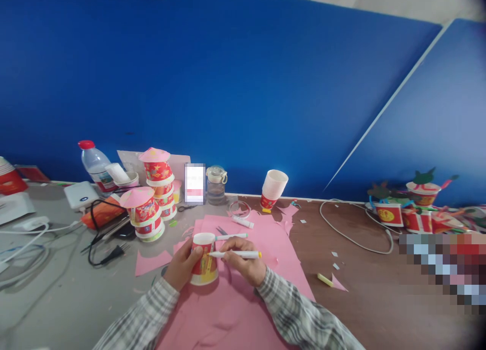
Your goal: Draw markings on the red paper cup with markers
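Now the left hand [185,265] wraps around a red cup [204,259] standing upside down on pink paper [243,309]. Just right, the right hand [245,263] pinches a marker [237,254], its tip touching the cup's side.

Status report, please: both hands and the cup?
Left hand grips red cup on pink paper. Right hand holds marker, tip at cup. Second marker lies behind.

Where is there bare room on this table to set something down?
Brown table between pink paper and white cable, a few scraps only; grey top left of the left sleeve. Crowded around the cup stacks and bottle.
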The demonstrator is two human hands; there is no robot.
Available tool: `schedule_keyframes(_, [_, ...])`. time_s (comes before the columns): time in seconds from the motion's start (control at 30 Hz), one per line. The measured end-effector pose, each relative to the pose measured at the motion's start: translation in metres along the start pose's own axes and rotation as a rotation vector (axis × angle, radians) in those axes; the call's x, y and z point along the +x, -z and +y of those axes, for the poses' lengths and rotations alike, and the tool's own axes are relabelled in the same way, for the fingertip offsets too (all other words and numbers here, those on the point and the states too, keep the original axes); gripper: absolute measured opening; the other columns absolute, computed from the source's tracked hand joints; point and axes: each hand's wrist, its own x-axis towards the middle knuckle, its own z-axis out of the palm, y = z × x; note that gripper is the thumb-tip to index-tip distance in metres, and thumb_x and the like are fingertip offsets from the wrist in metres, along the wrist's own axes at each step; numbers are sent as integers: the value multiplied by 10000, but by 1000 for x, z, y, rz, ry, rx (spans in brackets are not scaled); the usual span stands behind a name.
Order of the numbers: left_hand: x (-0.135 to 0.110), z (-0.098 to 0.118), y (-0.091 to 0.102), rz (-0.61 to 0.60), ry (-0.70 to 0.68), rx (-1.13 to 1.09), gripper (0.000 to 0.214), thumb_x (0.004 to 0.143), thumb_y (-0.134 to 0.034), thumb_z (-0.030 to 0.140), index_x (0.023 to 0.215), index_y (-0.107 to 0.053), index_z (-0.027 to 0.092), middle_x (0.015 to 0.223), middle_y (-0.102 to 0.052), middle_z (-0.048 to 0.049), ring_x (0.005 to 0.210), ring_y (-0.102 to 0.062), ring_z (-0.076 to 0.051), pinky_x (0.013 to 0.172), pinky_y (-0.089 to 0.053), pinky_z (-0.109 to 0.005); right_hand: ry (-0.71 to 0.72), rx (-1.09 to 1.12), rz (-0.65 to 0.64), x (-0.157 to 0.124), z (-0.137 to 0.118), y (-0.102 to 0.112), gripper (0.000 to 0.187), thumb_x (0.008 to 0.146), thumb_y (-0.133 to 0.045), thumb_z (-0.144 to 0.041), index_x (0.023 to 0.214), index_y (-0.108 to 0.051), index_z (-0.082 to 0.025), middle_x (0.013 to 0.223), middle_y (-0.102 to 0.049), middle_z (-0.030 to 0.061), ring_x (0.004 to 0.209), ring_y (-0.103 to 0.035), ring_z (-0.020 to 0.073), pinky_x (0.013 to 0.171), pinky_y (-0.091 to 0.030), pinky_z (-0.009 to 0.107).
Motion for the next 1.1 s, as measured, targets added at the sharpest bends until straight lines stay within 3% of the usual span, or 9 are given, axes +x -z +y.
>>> schedule_keyframes(0.47, [-1, 2, -1, 37, 21, -33, 581, 463, -536, 711, 738, -599, 204, 661, -615, 18, 718, -559, -216, 644, -450, -303, 16, -11, 25, -1, 3, -1, 65, 659, -632, -190, 705, -674, -207, 591, -613, -17, 520, -501, 144, 488, -397, 222])
schedule_keyframes(0.77, [-3, -9, -4, 27, 83, -194, 626, 485, -568, 687, 901, -552, 219, 783, -627, 0, 784, -568, -231, 682, -466, -327, 6, 29, 15, 0, 0, -2, 66, 660, -628, -170, 709, -666, -193, 574, -603, -20, 497, -494, 133, 471, -384, 213])
schedule_keyframes(1.1, [-3, -9, -4, 0, 135, -296, 631, 420, -662, 653, 860, -564, 211, 725, -632, -2, 742, -578, -239, 645, -482, -342, 55, -52, 5, -2, -6, -8, 94, 675, -611, -149, 729, -673, -196, 624, -617, -9, 528, -497, 137, 517, -403, 223])
